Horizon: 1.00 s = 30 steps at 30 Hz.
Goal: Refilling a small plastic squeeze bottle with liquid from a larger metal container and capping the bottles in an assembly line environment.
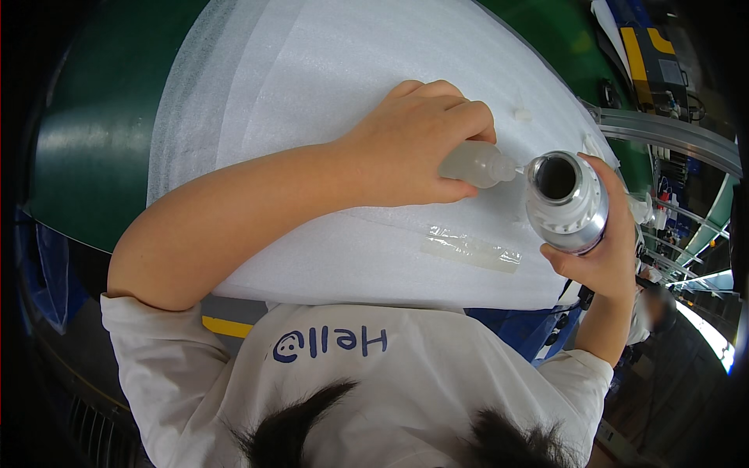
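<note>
Left hand (427, 150): translucent bottle (472, 164) — right hand (612, 253): open, dark-mouthed metal bottle (568, 218).

Translucent squeeze btl (468, 163): tilted, nozzle just beside rim of silver metal btl (568, 214) (uncapped, mouth up).

The silver bottle (576, 220) gleams like smooth metal; the squeeze bottle (470, 164) looks like cloudy plastic. I see faintly textured foam sheeting (351, 242), glossy clear tape (470, 250), a smooth, shiny counter (86, 140), a matt cloth shirt (437, 351).
</note>
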{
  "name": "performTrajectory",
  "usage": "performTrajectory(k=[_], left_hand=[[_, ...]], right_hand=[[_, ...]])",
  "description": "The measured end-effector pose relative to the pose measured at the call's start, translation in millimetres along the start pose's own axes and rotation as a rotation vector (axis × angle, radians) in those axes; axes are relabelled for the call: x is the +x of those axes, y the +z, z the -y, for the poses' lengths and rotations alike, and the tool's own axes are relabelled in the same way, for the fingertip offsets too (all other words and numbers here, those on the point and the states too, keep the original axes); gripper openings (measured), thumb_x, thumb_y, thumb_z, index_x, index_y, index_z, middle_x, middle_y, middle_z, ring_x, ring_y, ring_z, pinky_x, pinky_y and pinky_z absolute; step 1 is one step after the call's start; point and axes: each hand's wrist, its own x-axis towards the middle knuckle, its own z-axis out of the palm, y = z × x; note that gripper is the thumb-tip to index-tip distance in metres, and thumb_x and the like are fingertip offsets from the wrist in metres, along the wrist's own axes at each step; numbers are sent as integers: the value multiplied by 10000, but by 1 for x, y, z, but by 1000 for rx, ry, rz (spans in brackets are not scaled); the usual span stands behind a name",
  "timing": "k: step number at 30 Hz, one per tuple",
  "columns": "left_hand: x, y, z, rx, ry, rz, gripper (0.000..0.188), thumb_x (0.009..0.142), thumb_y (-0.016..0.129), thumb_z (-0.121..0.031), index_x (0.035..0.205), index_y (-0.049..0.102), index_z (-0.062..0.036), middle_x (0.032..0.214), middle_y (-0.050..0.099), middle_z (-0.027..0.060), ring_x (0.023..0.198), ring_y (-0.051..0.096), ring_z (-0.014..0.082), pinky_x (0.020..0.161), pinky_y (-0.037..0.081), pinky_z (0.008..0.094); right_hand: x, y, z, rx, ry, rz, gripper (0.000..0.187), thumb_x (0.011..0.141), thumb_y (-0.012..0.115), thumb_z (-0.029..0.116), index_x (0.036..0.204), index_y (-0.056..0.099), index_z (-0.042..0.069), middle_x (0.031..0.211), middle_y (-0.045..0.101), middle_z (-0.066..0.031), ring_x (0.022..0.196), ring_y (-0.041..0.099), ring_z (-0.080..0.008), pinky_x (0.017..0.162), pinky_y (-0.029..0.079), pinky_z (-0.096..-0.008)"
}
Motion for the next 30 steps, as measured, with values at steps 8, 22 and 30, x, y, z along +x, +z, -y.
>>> performTrajectory(k=[8,22,30], left_hand=[[0,1,1,2,10,-12,343,632,751,-202,903,557,-120,900,575,4,952,506,200,872,343,366],[0,2,1,5,24,-28,336,630,749,-196,894,556,-116,891,575,7,937,513,200,861,352,361],[0,0,0,0,9,-17,333,633,746,-195,894,554,-118,889,572,5,938,511,198,865,348,362]], right_hand=[[-1,1,0,16,14,-4,844,409,725,163,1209,466,82,1091,561,-124,981,563,-278,866,427,-350],[0,-1,1,23,8,-1,837,413,725,155,1206,468,78,1087,563,-119,983,563,-271,869,425,-343],[1,-1,1,1,6,-5,839,414,726,157,1209,467,78,1088,564,-121,983,566,-272,862,430,-343]])
